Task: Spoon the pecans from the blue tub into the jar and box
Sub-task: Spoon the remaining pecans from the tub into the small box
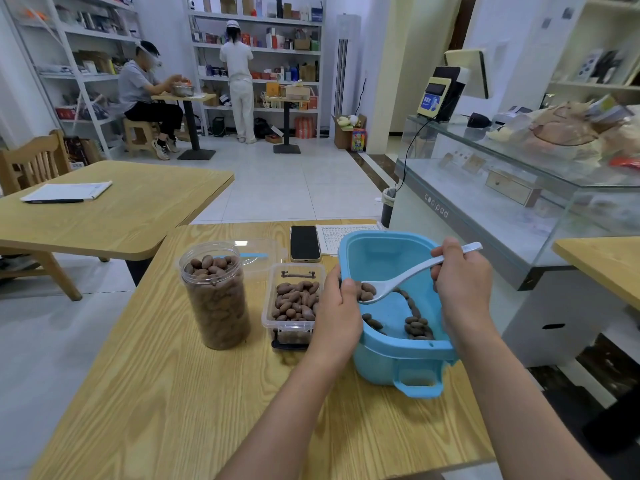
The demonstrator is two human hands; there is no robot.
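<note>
Tilted blue tub [381, 258] with few pecans [417, 327] — beside it, nearly full box [294, 303] and upright, brimming jar [216, 296].

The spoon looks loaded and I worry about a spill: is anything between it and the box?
Yes: the left hand grips the blue tub's left rim, directly between the spoon, held by the right hand, and the box. The spoon must rise over that hand and rim. The box itself stands open.

Two bare forearms rise from the lower edge of the frame, with no sleeve showing. The left hand [337, 306] and right hand [462, 282] wear no gloves, rings or watch.
</note>
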